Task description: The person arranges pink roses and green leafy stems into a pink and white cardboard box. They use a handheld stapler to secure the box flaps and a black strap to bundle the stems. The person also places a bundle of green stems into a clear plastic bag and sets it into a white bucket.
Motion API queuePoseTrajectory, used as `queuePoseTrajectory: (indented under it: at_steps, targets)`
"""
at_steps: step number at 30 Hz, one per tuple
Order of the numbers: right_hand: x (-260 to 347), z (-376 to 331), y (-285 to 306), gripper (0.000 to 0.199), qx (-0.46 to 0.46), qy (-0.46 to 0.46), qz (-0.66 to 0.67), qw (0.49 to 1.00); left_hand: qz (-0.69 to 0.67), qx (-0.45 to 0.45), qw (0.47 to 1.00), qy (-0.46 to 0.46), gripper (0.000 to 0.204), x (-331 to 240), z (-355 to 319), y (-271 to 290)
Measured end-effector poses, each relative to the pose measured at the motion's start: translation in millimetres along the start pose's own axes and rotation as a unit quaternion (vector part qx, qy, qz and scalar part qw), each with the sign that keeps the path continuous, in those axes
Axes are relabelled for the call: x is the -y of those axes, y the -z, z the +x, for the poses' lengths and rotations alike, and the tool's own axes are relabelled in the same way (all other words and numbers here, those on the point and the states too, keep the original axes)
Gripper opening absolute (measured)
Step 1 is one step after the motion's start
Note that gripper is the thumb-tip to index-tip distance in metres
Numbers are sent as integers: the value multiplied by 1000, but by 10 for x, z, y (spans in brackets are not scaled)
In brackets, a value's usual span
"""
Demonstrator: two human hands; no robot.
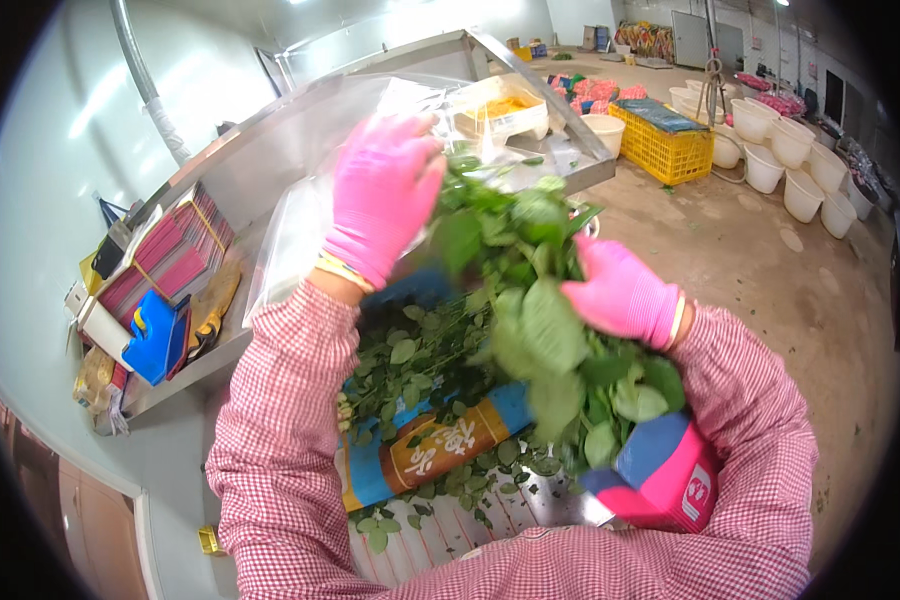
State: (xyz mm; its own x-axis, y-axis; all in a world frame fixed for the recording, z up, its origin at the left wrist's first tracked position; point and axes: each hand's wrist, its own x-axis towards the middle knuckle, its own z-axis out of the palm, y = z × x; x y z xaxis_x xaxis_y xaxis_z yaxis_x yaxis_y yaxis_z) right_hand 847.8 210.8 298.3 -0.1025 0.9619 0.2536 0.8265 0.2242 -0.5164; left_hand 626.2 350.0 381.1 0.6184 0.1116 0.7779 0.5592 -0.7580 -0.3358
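Observation:
In a pink knit glove, my right hand [625, 292] is closed around a bunch of green leafy stems [540, 325], partly blurred. A pink and dark blue wrap [670, 480] surrounds the bunch's lower right end, close to my right forearm; what is inside it is hidden. My left hand [385, 195], gloved the same way, reaches up left of the leaves. Its fingers are bent on a clear plastic sleeve [295, 225] on the metal stand; the fingertips are partly hidden. Loose leafy cuttings [405, 350] lie below, over a blue and brown printed sheet [445, 450].
A metal-framed stand [590, 150] holds a white tray [500, 110] with orange bits. Pink cardboard sheets [165, 265] and a blue plastic holder [155, 340] are at left. Beyond on the floor [670, 240] are a yellow crate [660, 140] and several white buckets [790, 145].

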Motion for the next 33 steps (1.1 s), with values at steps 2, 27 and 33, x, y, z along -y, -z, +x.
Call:
queuePoseTrajectory:
  at_steps: [2, 27, 33]
  targets:
    - [-63, 61, -189, 63, -104, 33, -36, 993, -60, 0, 998, -27, 18, -122, 114, 42]
    - [-256, -332, -758, 68, -212, -52, 410, 885, -351, -42, 934, -44, 10, -2212, -291, -37]
    - [-648, -763, -436, 69, -297, -78, 450, 839, -291, -9, 956, 45, 13, -2054, -637, -5]
